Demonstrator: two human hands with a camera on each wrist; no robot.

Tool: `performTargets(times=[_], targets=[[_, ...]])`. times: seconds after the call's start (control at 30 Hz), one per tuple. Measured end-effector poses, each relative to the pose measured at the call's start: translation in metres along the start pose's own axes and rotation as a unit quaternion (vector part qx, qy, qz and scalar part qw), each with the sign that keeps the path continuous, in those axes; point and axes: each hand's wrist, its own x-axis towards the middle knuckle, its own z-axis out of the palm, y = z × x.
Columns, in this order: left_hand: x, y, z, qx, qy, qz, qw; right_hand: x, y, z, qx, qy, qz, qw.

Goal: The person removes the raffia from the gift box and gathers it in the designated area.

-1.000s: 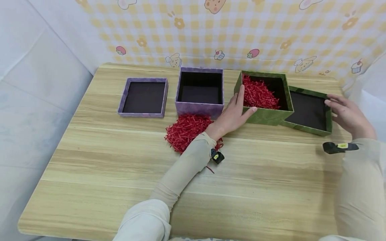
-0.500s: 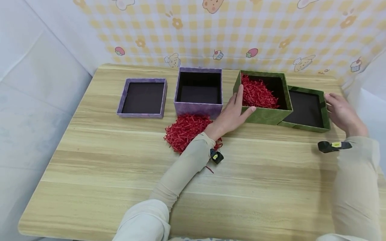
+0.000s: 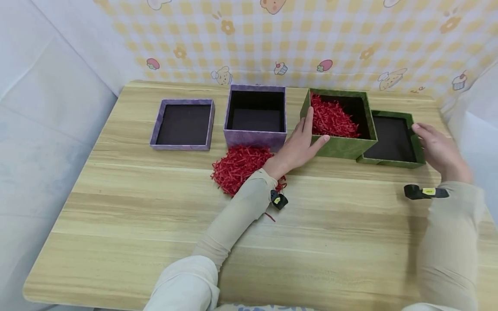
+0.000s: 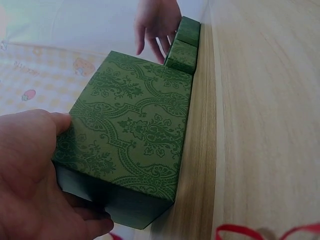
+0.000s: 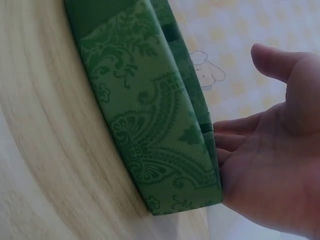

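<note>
The left hand (image 3: pixel 301 144) gripped the near left corner of the green box (image 3: pixel 342 147), thumb over the rim, fingers along the front wall; the box sat on the table (image 3: pixel 155 207), holding red shreds (image 3: pixel 332 121). The right hand (image 3: pixel 437 149), fingers straight, pressed the right wall of the green lid (image 3: pixel 389 162), which lay against the box. Doing it well probably meant keeping the box steady and sliding the lid flat.
</note>
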Motion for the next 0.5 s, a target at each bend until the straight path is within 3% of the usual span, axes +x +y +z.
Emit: performTargets(times=[0.1, 0.2, 0.4, 0.5], targets=[[-0.0005, 0.0002, -0.0003, 0.001, -0.003, -0.002, 1.0, -0.0001, -0.0005, 0.0018, -0.094, 0.026, -0.008, 0.9952], [-0.0003, 0.0004, -0.0006, 0.002, -0.003, 0.001, 1.0, -0.0004, 0.0005, 0.0011, -0.129, 0.044, -0.011, 0.9906], [0.0003, 0.0002, -0.0004, 0.002, -0.001, 0.001, 1.0, -0.0024, 0.0032, 0.0026, -0.124, 0.088, 0.004, 0.9884], [0.0001, -0.0003, 0.0001, 0.001, -0.003, -0.003, 1.0, -0.0033, 0.0056, 0.0051, -0.04, 0.101, -0.003, 0.9941]])
